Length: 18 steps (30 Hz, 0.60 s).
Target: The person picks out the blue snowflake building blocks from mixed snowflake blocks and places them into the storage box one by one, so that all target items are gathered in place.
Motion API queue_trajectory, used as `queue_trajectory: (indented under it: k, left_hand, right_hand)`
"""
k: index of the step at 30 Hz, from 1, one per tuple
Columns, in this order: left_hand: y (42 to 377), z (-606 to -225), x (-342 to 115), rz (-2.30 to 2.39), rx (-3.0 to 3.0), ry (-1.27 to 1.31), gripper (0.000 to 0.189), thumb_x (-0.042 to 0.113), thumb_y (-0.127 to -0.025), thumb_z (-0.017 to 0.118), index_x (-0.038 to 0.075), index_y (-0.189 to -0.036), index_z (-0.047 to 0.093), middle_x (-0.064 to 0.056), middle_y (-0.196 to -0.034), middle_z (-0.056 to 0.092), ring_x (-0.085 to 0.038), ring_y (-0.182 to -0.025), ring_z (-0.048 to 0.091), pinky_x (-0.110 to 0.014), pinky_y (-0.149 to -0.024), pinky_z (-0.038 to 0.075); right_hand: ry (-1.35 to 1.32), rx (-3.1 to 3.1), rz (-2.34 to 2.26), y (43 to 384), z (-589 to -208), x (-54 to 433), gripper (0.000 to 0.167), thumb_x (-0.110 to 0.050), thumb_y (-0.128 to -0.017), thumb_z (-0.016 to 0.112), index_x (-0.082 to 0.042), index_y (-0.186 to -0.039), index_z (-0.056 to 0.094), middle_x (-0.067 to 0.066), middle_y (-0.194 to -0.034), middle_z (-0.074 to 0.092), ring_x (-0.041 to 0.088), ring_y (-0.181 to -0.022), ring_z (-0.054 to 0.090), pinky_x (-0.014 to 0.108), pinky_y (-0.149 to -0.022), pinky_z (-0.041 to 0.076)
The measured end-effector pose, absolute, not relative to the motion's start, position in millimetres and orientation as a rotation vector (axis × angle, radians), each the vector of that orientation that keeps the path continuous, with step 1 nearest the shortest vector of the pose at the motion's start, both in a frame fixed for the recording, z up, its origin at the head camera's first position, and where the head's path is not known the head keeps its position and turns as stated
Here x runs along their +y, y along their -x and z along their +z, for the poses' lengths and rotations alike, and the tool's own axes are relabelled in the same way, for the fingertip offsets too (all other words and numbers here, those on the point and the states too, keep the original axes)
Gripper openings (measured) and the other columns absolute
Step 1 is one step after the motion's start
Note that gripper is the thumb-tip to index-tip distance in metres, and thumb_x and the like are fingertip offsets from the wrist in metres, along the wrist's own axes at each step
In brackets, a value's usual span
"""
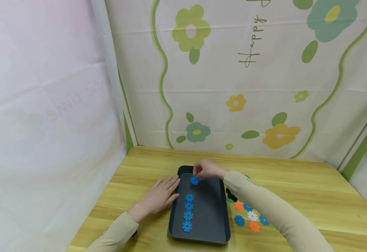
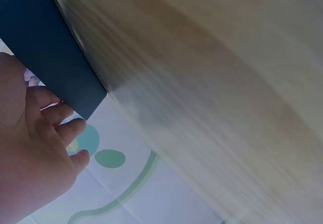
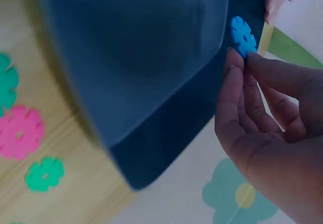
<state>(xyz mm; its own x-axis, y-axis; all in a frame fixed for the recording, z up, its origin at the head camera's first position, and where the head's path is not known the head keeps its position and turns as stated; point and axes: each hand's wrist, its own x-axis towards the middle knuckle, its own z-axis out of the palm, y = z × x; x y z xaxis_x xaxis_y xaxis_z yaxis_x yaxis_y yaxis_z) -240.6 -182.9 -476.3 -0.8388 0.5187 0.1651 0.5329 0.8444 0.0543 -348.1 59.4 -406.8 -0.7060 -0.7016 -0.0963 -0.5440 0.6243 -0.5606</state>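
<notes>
My right hand (image 1: 207, 169) is over the far end of a dark grey tray (image 1: 206, 213). Its thumb and fingertips pinch a blue snowflake-shaped building disc (image 3: 244, 36) by the edge, and the disc is tilted in the right wrist view. Several blue discs (image 1: 188, 215) lie in a column along the tray's left side, nearer to me. My left hand (image 1: 158, 196) lies beside the tray's left edge with its fingers extended, fingertips at the rim. In the left wrist view, that hand (image 2: 40, 148) is next to the tray's dark wall (image 2: 60, 57).
Loose discs lie on the wooden table (image 1: 152, 161) right of the tray, among them an orange disc (image 1: 254, 226), a white disc (image 1: 252, 216) and a pink disc (image 3: 21, 132). My right forearm covers part of them. A flowered curtain (image 1: 214, 87) hangs behind the table.
</notes>
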Motion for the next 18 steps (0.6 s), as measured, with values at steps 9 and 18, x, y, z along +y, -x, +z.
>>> queue_trajectory:
  k: [9, 18]
  left_hand:
    - [241, -479, -184, -0.133, -2.887, 0.817, 0.059, 0.044, -0.106, 0.041, 0.01, -0.154, 0.037, -0.006, -0.162, 0.035, -0.027, -0.148, 0.037, -0.054, -0.122, 0.026]
    - [242, -479, -185, -0.123, -2.882, 0.811, 0.06, 0.046, -0.106, 0.039, 0.011, -0.155, 0.036, -0.006, -0.162, 0.035, -0.026, -0.149, 0.037, -0.054, -0.122, 0.027]
  right_hand:
    - [1.008, 2.515, -0.747, 343, -426, 45, 0.006, 0.003, -0.09, 0.066, 0.0, -0.088, 0.07, 0.011, -0.081, 0.07, 0.018, -0.068, 0.067, 0.022, -0.062, 0.056]
    - [0.955, 2.499, -0.747, 341, -435, 40, 0.006, 0.003, -0.091, 0.065, -0.001, -0.088, 0.07, 0.011, -0.081, 0.069, 0.028, -0.073, 0.069, 0.025, -0.063, 0.056]
